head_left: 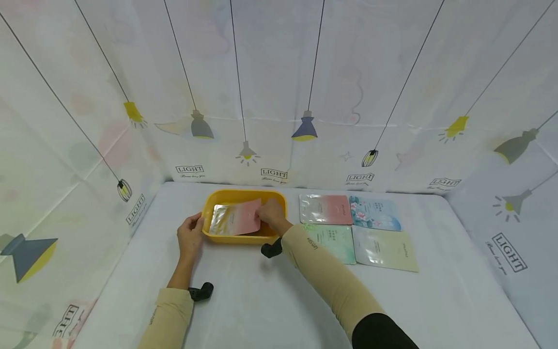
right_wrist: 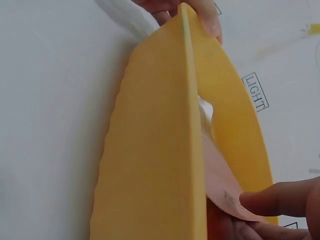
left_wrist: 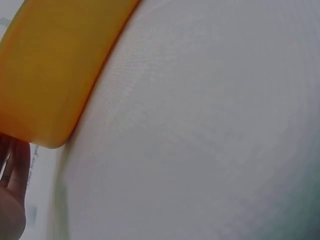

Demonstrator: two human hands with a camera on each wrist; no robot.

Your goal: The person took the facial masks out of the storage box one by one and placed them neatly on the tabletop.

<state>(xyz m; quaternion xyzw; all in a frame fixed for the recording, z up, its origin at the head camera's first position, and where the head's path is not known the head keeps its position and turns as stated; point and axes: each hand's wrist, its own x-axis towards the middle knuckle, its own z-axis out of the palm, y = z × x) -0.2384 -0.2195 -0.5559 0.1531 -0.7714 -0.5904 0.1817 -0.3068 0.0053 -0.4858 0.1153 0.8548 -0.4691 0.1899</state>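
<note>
A yellow plastic basket (head_left: 244,239) stands at the back of the table. Inside it lies a pink and silver sheet mask packet (head_left: 237,218), printed with yellow at its left end. My right hand (head_left: 271,214) reaches in over the basket and pinches the packet's right edge between thumb and fingers, as the right wrist view shows at the packet's pink corner (right_wrist: 227,195). My left hand (head_left: 190,236) grips the basket's left end, thumb over the rim and fingers against the outer wall (left_wrist: 50,75).
Right of the basket, several more packets lie flat in two rows: a pink one (head_left: 324,209), a blue floral one (head_left: 375,213), a green one (head_left: 333,240) partly behind the right sleeve, and a cream one (head_left: 385,248). A lamp-printed curtain (head_left: 270,97) hangs behind the white table (head_left: 244,300).
</note>
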